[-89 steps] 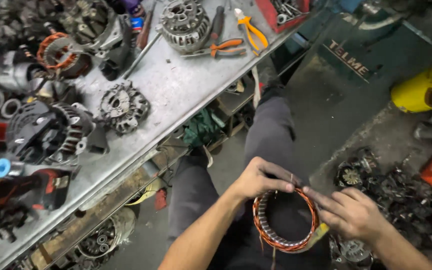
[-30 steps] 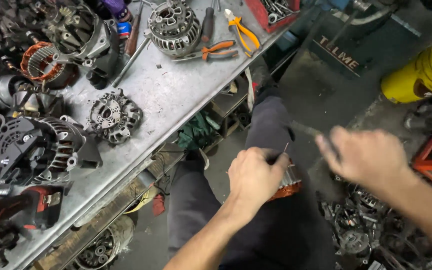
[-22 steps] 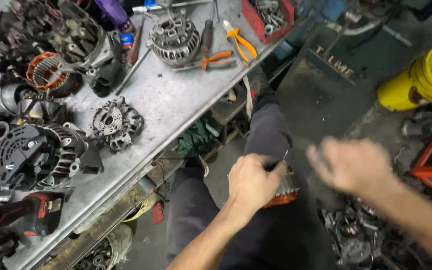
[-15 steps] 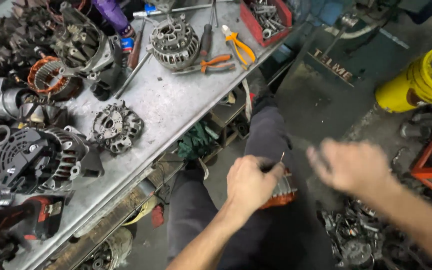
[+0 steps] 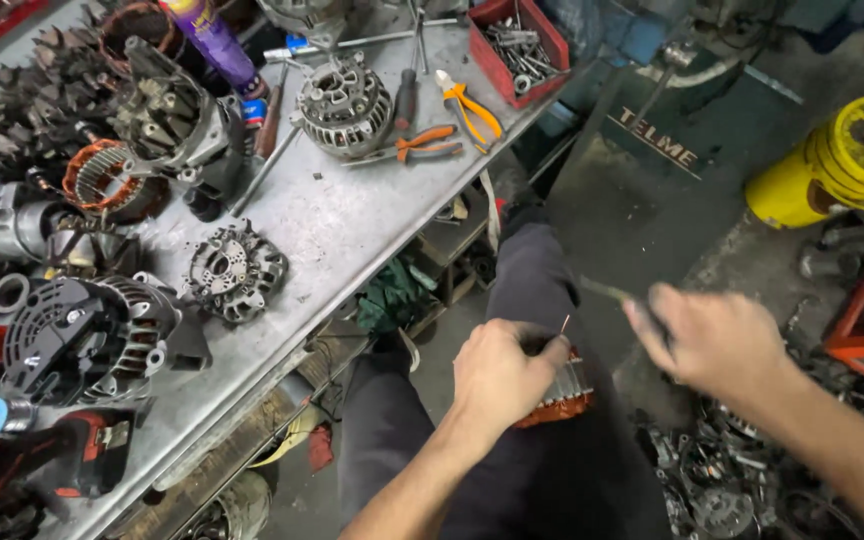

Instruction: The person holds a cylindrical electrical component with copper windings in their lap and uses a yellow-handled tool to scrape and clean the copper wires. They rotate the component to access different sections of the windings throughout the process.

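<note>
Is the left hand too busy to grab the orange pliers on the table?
Probably yes for now. The left hand is gripping the copper-wound ring on the lap, and the orange pliers lie far up the metal table, though nothing blocks the way.

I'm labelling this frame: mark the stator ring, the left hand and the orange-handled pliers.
stator ring (image 5: 564, 392): head view, its metal side below the fingers.
left hand (image 5: 500, 372): head view, back of hand.
orange-handled pliers (image 5: 422, 143): head view, on its handles.
</note>
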